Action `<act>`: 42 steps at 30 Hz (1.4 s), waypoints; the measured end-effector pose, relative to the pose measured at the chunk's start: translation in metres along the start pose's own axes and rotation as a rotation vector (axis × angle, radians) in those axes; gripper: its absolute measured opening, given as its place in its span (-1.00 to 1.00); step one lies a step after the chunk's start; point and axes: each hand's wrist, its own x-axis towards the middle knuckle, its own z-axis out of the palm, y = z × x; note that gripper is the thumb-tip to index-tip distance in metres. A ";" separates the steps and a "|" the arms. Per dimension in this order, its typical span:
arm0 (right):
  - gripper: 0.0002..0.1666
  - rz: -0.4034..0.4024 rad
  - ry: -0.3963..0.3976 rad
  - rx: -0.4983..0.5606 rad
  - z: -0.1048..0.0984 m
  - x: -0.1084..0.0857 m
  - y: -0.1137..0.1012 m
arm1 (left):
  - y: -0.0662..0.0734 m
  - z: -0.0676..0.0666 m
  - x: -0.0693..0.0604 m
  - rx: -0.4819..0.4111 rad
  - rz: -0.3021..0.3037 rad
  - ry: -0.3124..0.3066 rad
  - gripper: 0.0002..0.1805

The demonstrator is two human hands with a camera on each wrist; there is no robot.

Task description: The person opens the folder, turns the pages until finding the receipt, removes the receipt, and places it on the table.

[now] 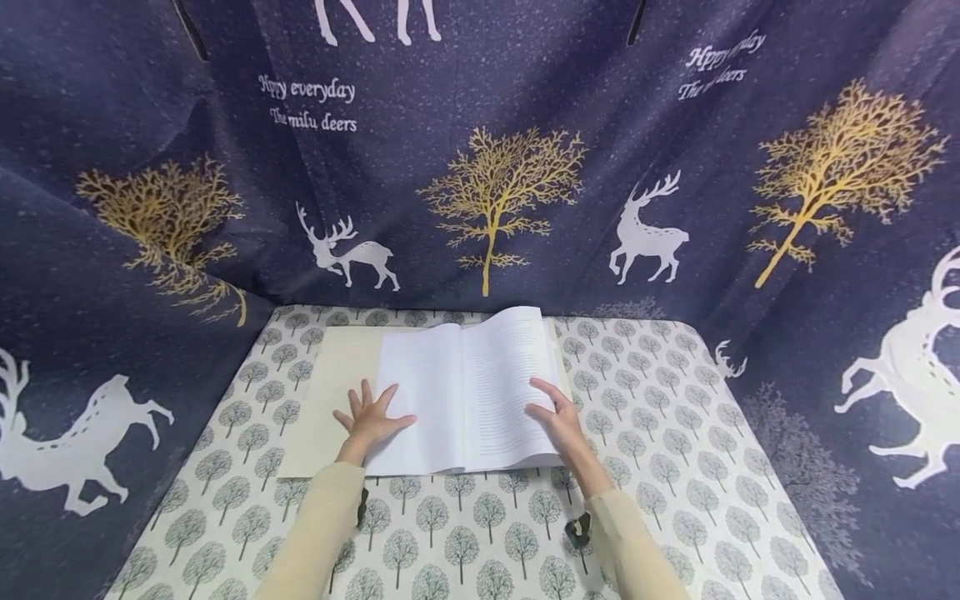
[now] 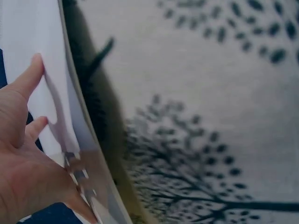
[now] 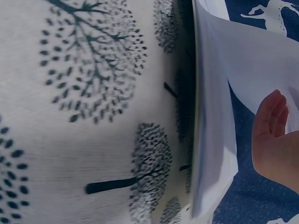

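Cream sleeves (image 1: 311, 537) come in nearest, one left, one right. Dark blue backdrop (image 1: 420, 242) fills the far side and both flanks, printed with gold trees (image 1: 491, 196), white deer (image 1: 651, 237) and white lettering (image 1: 311, 104). Pale tablecloth (image 1: 420, 575) with grey-green tree prints covers the table. Book (image 1: 442, 392) lies with pages spread at the middle of the table, toward the far edge; cream cover (image 1: 341, 354) sticks out past the pages on the left. Left page (image 1: 420, 358) looks blank; right page (image 1: 506, 392) carries fine printed lines, too small to read, and its far right corner curves up. In the right wrist view that sheet stands away from the stack below. Left hand (image 1: 371, 423): fingers spread wide, across left page's outer edge and the cover, thumb over the page. Right hand (image 1: 558, 414): at right page's outer edge, fingertips touching the sheet, thumb and index apart. Small dark pieces (image 1: 579, 529) sit at both wrists.
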 end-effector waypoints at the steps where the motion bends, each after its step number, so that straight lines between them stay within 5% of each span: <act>1: -0.31 -0.001 -0.001 0.002 0.001 0.000 -0.001 | 0.001 -0.001 -0.001 0.020 -0.001 0.007 -0.04; 15: -0.32 -0.049 -0.069 0.006 0.031 -0.002 -0.022 | 0.033 -0.007 -0.010 0.167 0.044 0.185 -0.21; 24: -0.33 -0.101 -0.085 0.044 0.056 -0.002 -0.025 | 0.040 -0.013 -0.020 0.195 0.084 0.204 -0.34; 29: -0.33 -0.108 -0.113 0.047 0.066 -0.005 -0.026 | 0.060 -0.017 -0.022 0.083 0.135 0.213 -0.38; 35: -0.33 -0.109 -0.142 0.062 0.074 -0.012 -0.035 | 0.101 -0.022 -0.017 -0.170 0.307 0.152 -0.28; 42: -0.33 -0.082 -0.182 0.066 0.079 -0.032 -0.057 | 0.140 -0.022 -0.010 -0.271 0.402 0.075 -0.17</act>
